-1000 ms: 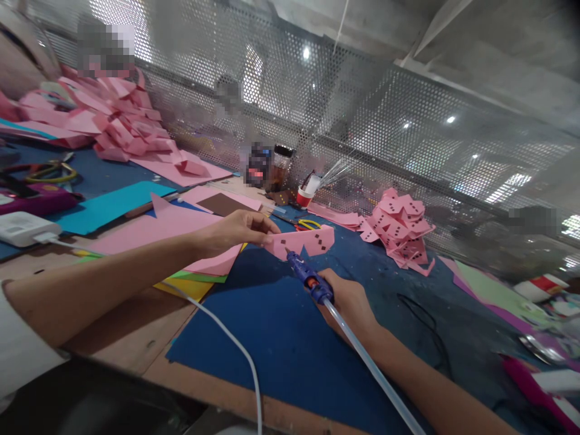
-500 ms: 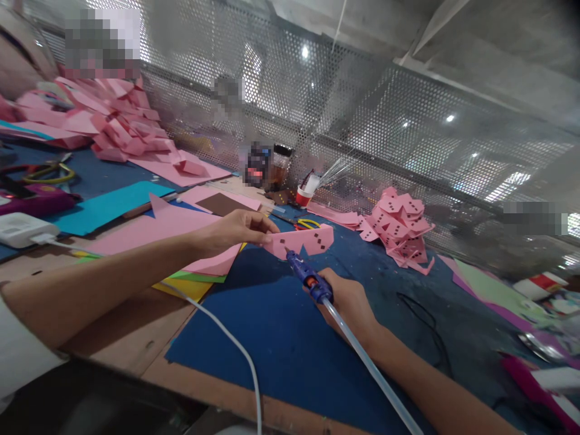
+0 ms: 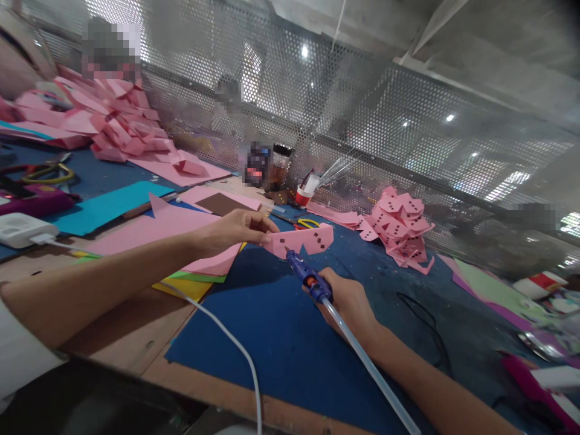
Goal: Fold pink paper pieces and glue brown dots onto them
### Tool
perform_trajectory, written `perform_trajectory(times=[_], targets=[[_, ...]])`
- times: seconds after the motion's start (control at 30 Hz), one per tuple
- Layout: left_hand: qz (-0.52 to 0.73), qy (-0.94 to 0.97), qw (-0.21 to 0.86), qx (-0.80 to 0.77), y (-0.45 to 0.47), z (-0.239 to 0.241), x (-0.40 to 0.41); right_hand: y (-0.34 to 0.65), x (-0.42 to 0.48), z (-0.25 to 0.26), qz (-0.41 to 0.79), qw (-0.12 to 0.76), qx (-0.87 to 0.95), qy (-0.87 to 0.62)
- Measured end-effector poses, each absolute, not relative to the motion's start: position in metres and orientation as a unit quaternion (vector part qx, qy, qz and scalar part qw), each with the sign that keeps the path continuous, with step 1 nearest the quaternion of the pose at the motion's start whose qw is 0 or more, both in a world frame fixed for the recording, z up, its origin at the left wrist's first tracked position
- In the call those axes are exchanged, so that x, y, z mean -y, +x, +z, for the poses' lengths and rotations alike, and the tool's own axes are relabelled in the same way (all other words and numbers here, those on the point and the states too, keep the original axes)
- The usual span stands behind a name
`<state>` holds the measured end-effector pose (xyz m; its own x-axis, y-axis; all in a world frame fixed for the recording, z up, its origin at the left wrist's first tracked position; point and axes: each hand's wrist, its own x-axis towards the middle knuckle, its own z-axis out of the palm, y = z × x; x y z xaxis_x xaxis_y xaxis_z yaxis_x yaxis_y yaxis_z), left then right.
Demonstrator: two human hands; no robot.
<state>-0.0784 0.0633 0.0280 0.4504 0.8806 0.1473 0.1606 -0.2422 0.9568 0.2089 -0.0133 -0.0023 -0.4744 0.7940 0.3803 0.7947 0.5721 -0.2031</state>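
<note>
My left hand [image 3: 242,232] pinches the left end of a pink paper cutout [image 3: 303,237], which has a V-shaped notch in its lower edge and small dark brown squares on its face. My right hand [image 3: 351,299] is wrapped round a blue hot glue gun [image 3: 310,278], whose nozzle points up at the cutout's lower left part, by a brown square. Whether the tip touches the paper I cannot tell. A long translucent glue stick [image 3: 362,356] sticks out of the gun's back. Both hands are above a dark blue sheet [image 3: 254,338].
Pink sheets [image 3: 181,226] lie left, beside a turquoise sheet [image 3: 113,205] and a white power strip [image 3: 20,229]. Yellow-handled scissors [image 3: 309,224] lie behind the cutout. Dotted pink pieces [image 3: 401,223] are heaped at the right, pink strips [image 3: 120,121] far left. A white cable [image 3: 235,338] crosses the front.
Hardly anything differs. Both hands, the pink cutout and the glue gun keep almost the same position. A blurred-out person behind the far-left heap has shifted slightly.
</note>
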Motion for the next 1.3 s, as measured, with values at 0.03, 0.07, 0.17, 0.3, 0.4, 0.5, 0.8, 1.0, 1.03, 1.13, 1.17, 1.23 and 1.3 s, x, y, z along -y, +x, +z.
perform_trajectory(times=[0.03,0.07,0.17,0.3,0.4,0.5,0.8,1.0,1.03,1.13,1.17,1.23,1.3], targets=[[0.368,0.696,0.489,-0.374,-0.0783,0.0279,-0.0635,0.2087,0.0133,-0.0022,-0.002,0.221,0.858,-0.464],[0.369,0.696,0.490,-0.375,-0.0783,0.0278,-0.0638,0.2085,0.0134,-0.0021,-0.002,0.220,0.857,-0.465],[0.367,0.698,0.490,-0.373,-0.0784,0.0275,-0.0643,0.2082,0.0137,-0.0013,-0.002,0.216,0.858,-0.465],[0.367,0.697,0.489,-0.375,-0.0781,0.0280,-0.0637,0.2089,0.0136,-0.0019,-0.009,0.216,0.860,-0.462],[0.369,0.693,0.491,-0.377,-0.0776,0.0290,-0.0627,0.2095,0.0132,-0.0028,-0.016,0.214,0.861,-0.461],[0.369,0.692,0.490,-0.380,-0.0773,0.0294,-0.0626,0.2094,0.0131,-0.0028,-0.014,0.213,0.863,-0.458],[0.369,0.692,0.492,-0.378,-0.0775,0.0283,-0.0631,0.2090,0.0144,-0.0007,-0.007,0.217,0.861,-0.460],[0.368,0.692,0.495,-0.375,-0.0785,0.0277,-0.0637,0.2087,0.0141,-0.0013,-0.002,0.216,0.861,-0.461],[0.368,0.692,0.495,-0.375,-0.0787,0.0275,-0.0642,0.2088,0.0141,-0.0015,-0.004,0.216,0.860,-0.462],[0.368,0.694,0.494,-0.373,-0.0796,0.0264,-0.0654,0.2091,0.0140,-0.0016,-0.010,0.213,0.860,-0.464],[0.369,0.694,0.494,-0.371,-0.0798,0.0261,-0.0655,0.2091,0.0140,-0.0014,-0.010,0.212,0.860,-0.463],[0.371,0.695,0.495,-0.368,-0.0799,0.0260,-0.0653,0.2089,0.0141,-0.0008,-0.008,0.213,0.860,-0.463],[0.372,0.694,0.493,-0.371,-0.0795,0.0267,-0.0646,0.2087,0.0143,-0.0002,-0.006,0.216,0.860,-0.463]])
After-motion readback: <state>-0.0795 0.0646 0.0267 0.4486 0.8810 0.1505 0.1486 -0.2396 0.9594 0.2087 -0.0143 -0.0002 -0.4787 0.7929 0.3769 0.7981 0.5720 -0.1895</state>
